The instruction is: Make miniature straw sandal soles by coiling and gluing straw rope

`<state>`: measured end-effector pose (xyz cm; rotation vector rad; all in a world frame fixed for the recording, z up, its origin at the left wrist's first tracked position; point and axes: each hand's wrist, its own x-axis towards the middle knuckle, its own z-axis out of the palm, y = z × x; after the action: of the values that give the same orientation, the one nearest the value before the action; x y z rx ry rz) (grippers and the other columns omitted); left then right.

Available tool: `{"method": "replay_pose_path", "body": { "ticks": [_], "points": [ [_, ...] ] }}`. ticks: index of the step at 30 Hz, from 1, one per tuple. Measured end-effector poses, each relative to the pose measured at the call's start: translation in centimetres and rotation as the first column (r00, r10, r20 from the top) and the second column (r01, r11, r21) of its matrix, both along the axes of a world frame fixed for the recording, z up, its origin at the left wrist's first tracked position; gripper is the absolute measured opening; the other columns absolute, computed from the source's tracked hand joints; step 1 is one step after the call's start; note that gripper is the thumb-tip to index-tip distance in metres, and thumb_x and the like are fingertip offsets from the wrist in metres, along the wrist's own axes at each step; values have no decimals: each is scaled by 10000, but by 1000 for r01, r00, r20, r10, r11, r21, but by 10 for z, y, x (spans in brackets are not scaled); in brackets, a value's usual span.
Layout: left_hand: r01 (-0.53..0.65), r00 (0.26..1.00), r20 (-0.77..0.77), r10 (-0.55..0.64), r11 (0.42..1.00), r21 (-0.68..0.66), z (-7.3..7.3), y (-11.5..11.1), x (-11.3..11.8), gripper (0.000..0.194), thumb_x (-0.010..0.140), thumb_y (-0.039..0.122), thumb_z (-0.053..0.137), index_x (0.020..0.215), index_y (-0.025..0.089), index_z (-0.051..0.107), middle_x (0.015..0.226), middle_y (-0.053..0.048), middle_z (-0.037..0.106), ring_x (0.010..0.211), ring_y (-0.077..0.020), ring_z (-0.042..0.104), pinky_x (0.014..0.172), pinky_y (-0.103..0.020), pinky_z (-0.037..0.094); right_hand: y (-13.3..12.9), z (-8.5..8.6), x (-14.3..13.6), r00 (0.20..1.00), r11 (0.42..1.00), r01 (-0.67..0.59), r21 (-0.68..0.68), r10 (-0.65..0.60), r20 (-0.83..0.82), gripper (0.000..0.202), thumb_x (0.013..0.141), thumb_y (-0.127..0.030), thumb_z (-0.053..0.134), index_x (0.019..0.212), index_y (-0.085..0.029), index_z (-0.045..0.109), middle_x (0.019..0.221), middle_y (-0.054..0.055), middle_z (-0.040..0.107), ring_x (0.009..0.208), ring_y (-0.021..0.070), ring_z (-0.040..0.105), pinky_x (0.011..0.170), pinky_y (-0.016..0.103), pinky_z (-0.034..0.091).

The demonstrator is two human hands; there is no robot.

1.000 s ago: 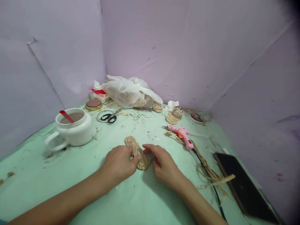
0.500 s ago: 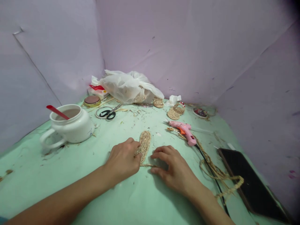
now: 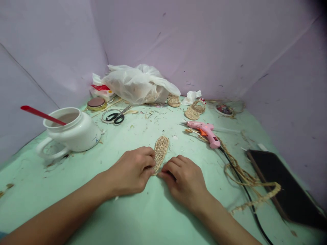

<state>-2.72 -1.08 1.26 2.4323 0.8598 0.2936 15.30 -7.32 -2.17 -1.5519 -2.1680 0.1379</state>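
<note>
A small oval sole of coiled, braided straw cord (image 3: 161, 149) lies flat on the green tabletop, between my hands. My left hand (image 3: 135, 169) is closed on its left edge, fingers and thumb pinching near the lower end. At the bottom tip, my right hand (image 3: 181, 177) has its thumb and fingertips pressed together against the cord's end. Both hands partly cover the lower part of the sole, and the loose cord end is mostly hidden.
A pink glue gun (image 3: 204, 131) with a black cable lies right, beside loose braided cord (image 3: 240, 175) and a phone (image 3: 283, 187). Left stands a white mug (image 3: 76, 131) with a red stick. Behind are scissors (image 3: 119, 116), a plastic bag (image 3: 138, 83) and a finished straw slipper (image 3: 194, 110).
My right hand has moved left to the sole's lower end, its fingers closing from a spread pose. The camera view has shifted slightly. My left hand stays at the sole's edge.
</note>
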Motion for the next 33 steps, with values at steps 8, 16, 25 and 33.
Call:
{"method": "replay_pose_path", "body": {
  "ticks": [8, 16, 25, 33],
  "points": [
    [38, 997, -75, -32, 997, 69, 1, -6, 1, 86, 739, 185, 581, 797, 174, 644, 921, -51, 588, 864, -197, 560, 772, -323, 466, 2, 1, -4, 996, 996, 86, -4, -86, 15, 121, 800, -245, 606, 689, -203, 631, 670, 13, 640, 655, 171, 542, 548, 286, 331],
    [61, 998, -40, -55, 988, 139, -5, -3, 5, 114, 742, 144, 525, 736, 165, 636, 834, -43, 572, 776, -181, 538, 717, -329, 436, 4, 9, -8, 993, 991, 106, -76, -101, 67, 69, 797, -247, 629, 750, -234, 677, 718, 12, 668, 687, 181, 579, 551, 287, 348],
    [-95, 995, -10, 99, 980, 175, -12, -14, 6, 60, 715, 156, 513, 703, 161, 572, 938, -88, 528, 849, -225, 498, 719, -371, 418, 12, 50, 71, 805, 808, 587, -54, -589, -74, 192, 763, -365, 579, 847, -227, 682, 862, 56, 709, 783, 250, 643, 668, 350, 441],
    [-245, 967, -47, 251, 964, 103, -6, -18, 10, 207, 708, 149, 497, 913, 164, 519, 971, -93, 539, 894, -248, 504, 790, -403, 405, 49, 59, 126, 685, 591, 723, -357, -680, 261, 465, 687, -548, 604, 946, -168, 675, 889, 128, 706, 850, 294, 636, 598, 308, 389]
  ]
}}
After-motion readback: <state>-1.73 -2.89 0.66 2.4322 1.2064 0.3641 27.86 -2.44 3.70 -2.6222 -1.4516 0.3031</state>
